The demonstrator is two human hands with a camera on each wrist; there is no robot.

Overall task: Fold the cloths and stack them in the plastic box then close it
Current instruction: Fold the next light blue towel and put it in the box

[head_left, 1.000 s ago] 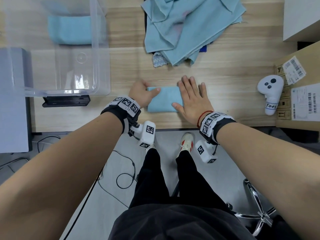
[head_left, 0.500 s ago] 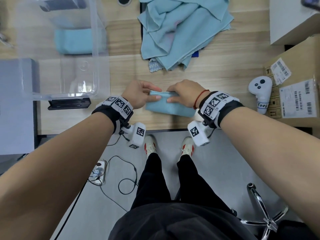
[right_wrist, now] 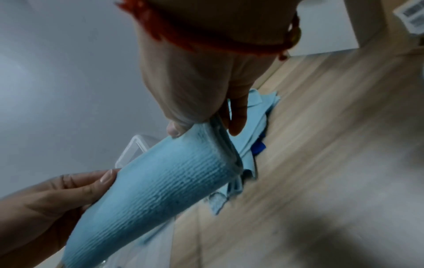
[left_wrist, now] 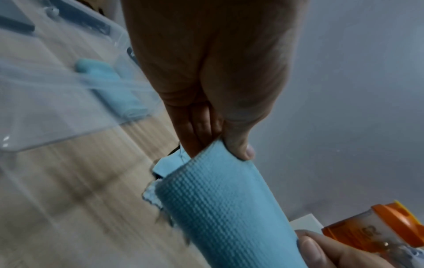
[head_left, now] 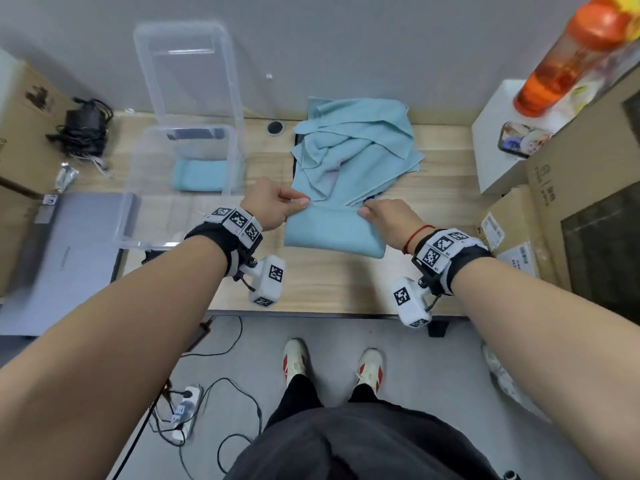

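Note:
A folded light-blue cloth (head_left: 332,230) hangs above the wooden table, held by its top edge. My left hand (head_left: 277,202) pinches its left corner between thumb and fingers, and my right hand (head_left: 384,216) pinches the right corner. The left wrist view shows the cloth (left_wrist: 220,204) under my thumb; the right wrist view shows the cloth (right_wrist: 160,183) the same way. The clear plastic box (head_left: 138,202) stands open on the left with one folded cloth (head_left: 201,176) inside. Its clear lid (head_left: 187,81) leans on the wall behind. A heap of unfolded blue cloths (head_left: 356,147) lies at the back.
A grey laptop (head_left: 65,258) lies left of the box. Cardboard boxes (head_left: 568,216) and a white box (head_left: 498,140) stand on the right, with an orange bottle (head_left: 575,50) above them. A black charger with cables (head_left: 83,129) sits at the back left.
Both hands went from flattening the folded cloth on the table to pinching its far edge and lifting it. The head view has tilted up toward the wall.

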